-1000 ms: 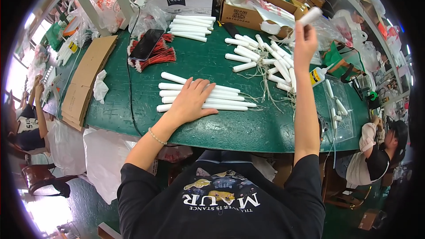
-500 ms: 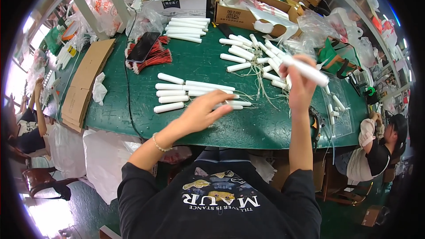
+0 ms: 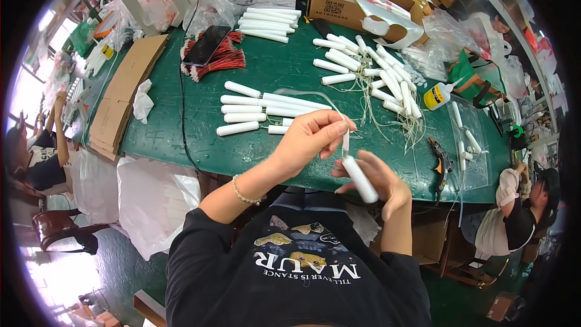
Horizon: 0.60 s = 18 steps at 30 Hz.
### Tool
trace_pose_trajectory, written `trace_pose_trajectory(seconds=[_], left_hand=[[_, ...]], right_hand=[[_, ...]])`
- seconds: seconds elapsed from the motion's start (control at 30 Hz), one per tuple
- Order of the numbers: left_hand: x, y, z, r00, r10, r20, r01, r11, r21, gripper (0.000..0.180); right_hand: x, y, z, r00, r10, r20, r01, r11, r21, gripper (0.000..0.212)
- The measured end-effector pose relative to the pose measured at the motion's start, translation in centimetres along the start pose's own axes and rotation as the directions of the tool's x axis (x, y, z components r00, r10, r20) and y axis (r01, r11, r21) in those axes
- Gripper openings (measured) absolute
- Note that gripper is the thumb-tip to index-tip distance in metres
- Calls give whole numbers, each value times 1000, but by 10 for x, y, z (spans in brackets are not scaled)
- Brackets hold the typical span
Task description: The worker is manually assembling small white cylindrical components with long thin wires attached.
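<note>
My left hand [image 3: 315,139] is closed, thumb and fingertips pinched on the thin pale wire at the upper end of a white tube [image 3: 362,181]. This tube hangs slanted and slightly blurred near the table's front edge. Just behind it is my right hand [image 3: 386,184], its fingers apart; whether they touch the tube I cannot tell. Beyond my left hand, paired white tubes [image 3: 241,109] joined by wires lie in rows, partly covered by that hand. A loose heap of wired white tubes [image 3: 393,79] lies to the right.
Plain white tubes [image 3: 266,24] lie at the back, near red wires [image 3: 221,60] under a phone [image 3: 207,45]. A yellow-labelled glue bottle [image 3: 437,95] and a black-and-orange tool [image 3: 439,166] are at the right. Flat cardboard [image 3: 124,100] lies left; an open carton [image 3: 333,9] stands behind.
My right hand has come down from above the heap to the front edge, and its fingers have opened. My left hand has moved right and closed on a wire. The glue bottle now shows.
</note>
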<state>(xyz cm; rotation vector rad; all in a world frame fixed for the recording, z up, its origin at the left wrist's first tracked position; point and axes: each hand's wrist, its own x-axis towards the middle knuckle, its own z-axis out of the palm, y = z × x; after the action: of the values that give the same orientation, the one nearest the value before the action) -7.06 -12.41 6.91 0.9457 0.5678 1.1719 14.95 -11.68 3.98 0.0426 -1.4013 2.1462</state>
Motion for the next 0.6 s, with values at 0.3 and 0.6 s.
trace_pose_trajectory(seconds=[0.3, 0.6], left_hand=[[-2, -24, 10, 960, 279, 9, -234, 786, 572, 14], [9, 9, -32, 895, 310, -321, -306, 950, 64, 24]], right_hand=[[29, 18, 28, 677, -157, -719, -41, 967, -250, 11], [-3, 17, 19, 635, -13, -772, -245, 945, -217, 19]])
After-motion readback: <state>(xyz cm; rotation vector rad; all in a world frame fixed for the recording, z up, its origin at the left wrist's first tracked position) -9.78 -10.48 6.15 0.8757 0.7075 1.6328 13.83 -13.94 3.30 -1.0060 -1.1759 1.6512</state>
